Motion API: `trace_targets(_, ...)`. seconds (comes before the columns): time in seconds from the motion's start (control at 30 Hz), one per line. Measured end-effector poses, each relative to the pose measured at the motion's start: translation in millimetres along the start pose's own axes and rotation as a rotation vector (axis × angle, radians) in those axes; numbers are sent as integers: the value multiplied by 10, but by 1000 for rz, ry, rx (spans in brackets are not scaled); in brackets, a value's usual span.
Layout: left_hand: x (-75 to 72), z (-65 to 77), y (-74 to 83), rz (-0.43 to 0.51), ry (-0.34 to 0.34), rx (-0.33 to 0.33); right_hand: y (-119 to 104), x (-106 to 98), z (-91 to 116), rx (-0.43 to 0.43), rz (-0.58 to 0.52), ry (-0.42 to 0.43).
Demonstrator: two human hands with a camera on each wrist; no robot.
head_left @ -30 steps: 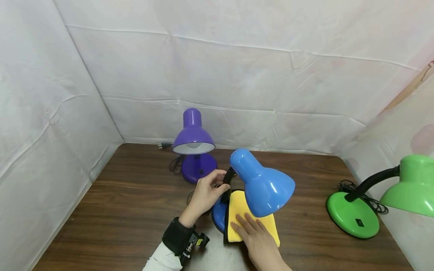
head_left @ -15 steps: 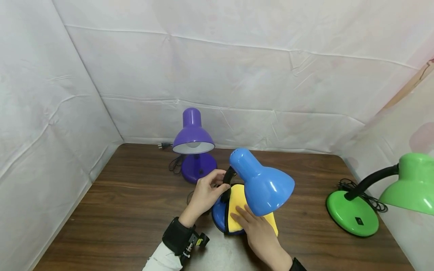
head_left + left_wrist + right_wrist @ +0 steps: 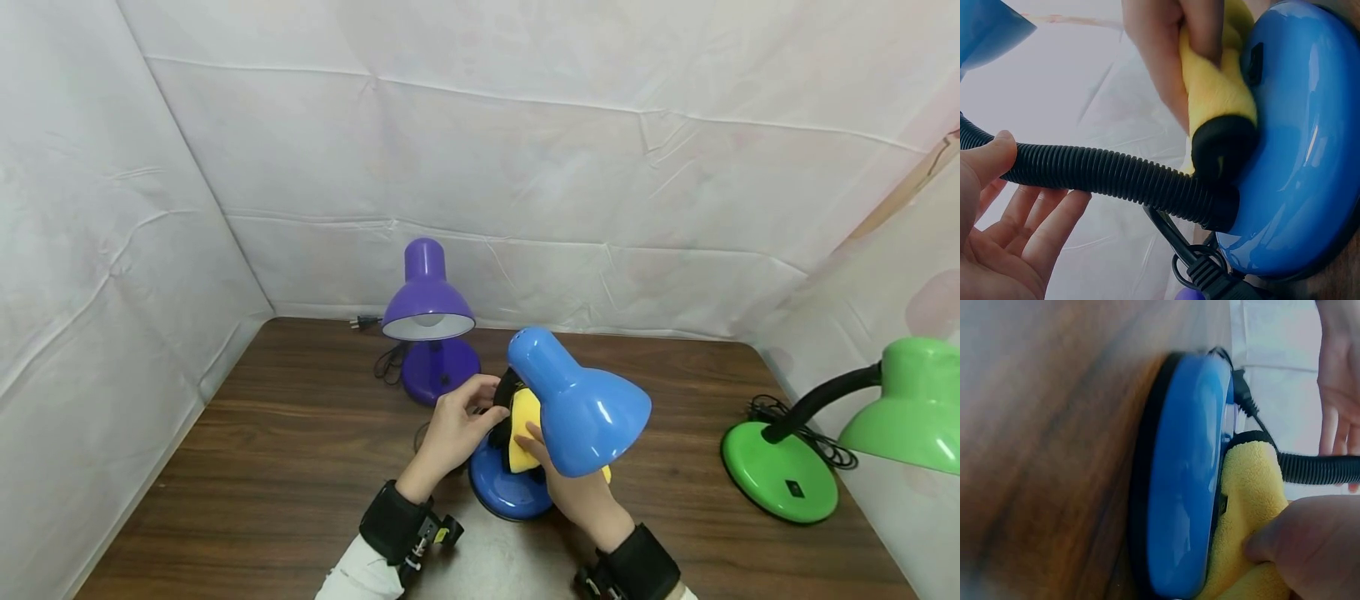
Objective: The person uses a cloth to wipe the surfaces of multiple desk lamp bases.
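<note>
A blue desk lamp stands at the middle of the table, its shade tilted toward the right. My left hand holds its black ribbed neck between thumb and fingers. Over the lamp's round blue base, my right hand grips a yellow cloth with black edging. In the left wrist view the cloth is bunched against the base, close to the foot of the neck and the black switch. The shade hides part of the right hand and cloth in the head view.
A purple desk lamp stands behind, near the white back sheet. On the right is a green desk lamp with its cord coiled behind it. The blue lamp's plug and cord hang beside its base.
My right hand has slid the cloth away from me, up the base toward the neck, uncovering the base's front. The cloth has bunched up. My left hand has stayed on the neck.
</note>
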State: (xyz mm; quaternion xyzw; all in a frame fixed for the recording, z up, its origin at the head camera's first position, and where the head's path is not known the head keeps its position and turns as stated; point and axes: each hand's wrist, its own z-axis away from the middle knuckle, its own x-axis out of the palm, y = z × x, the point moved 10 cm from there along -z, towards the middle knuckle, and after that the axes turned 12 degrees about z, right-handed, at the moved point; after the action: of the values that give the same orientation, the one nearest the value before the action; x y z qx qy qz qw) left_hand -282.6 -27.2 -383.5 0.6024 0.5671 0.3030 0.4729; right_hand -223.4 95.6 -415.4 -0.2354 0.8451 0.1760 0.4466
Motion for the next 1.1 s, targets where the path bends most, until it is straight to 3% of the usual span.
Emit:
trace_targets(0.17, 4, 4, 49, 23, 4, -25, 21, 6, -19, -19, 25, 63)
trace_targets(0.27, 4, 9, 92, 19, 10, -17, 31, 19, -17, 15, -6, 38)
trace_targets(0.43, -1, 24, 325, -10, 9, -17, 56, 14, -8, 96, -115, -2)
trace_targets(0.57, -2, 16, 202, -24, 22, -22, 79, 55, 31, 166, -214, -64)
trace_targets(0.7, 0, 4, 13, -19, 35, -11, -2, 76, 93, 126, -65, -134)
trace_targets(0.83, -4, -2, -41, 5, 21, 0, -96, 82, 170, 69, 88, -209)
trace_targets(1.1, 1, -3, -43, 31, -1, 10, -187, 99, 302, 87, 70, -355)
